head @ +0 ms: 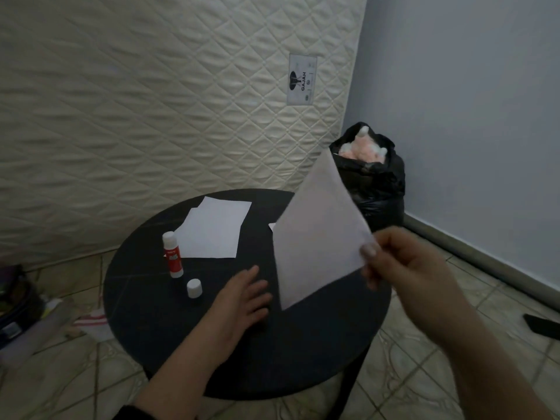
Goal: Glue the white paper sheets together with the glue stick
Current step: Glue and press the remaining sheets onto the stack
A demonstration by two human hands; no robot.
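My right hand pinches the corner of a white paper sheet and holds it up, tilted, above the right side of the round black table. My left hand lies flat on the table with straight fingers, holding nothing, just left of the raised sheet. Two overlapping white sheets lie flat at the back of the table. A red and white glue stick stands upright and uncapped beside them, and its white cap sits on the table in front of it. The corner of another sheet peeks out behind the raised one.
A quilted mattress leans against the wall behind the table. A black bag with pink and white stuffing stands at the back right. Bags and clutter lie on the tiled floor to the left; a dark object lies on the right.
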